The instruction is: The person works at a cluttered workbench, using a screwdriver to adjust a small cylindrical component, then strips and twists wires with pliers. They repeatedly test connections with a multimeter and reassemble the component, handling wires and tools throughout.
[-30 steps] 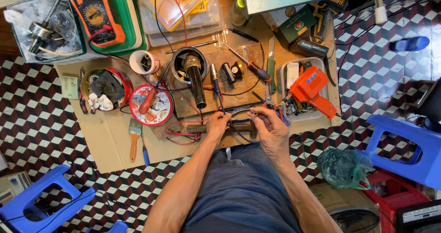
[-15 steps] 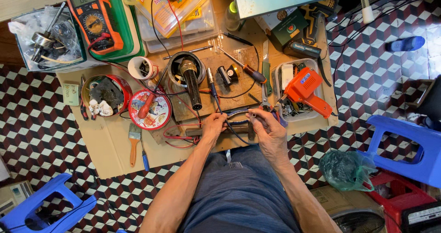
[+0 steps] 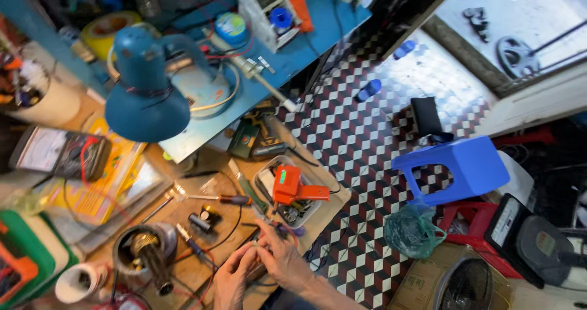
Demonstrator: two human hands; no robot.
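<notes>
Wires (image 3: 276, 229) pinched between left hand (image 3: 232, 279) and right hand (image 3: 282, 258), fingers curled

Dark slender part (image 3: 264, 262) pinched between my left hand (image 3: 231, 280) and right hand (image 3: 280, 258), lying roughly level just above the cardboard work surface (image 3: 202, 267) (detail blurred). Thin wires trail from it.

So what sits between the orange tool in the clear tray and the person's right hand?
In the head view, the tray's small metal parts lie between the orange tool and the right hand; the near tray rim is hard to make out.
</notes>
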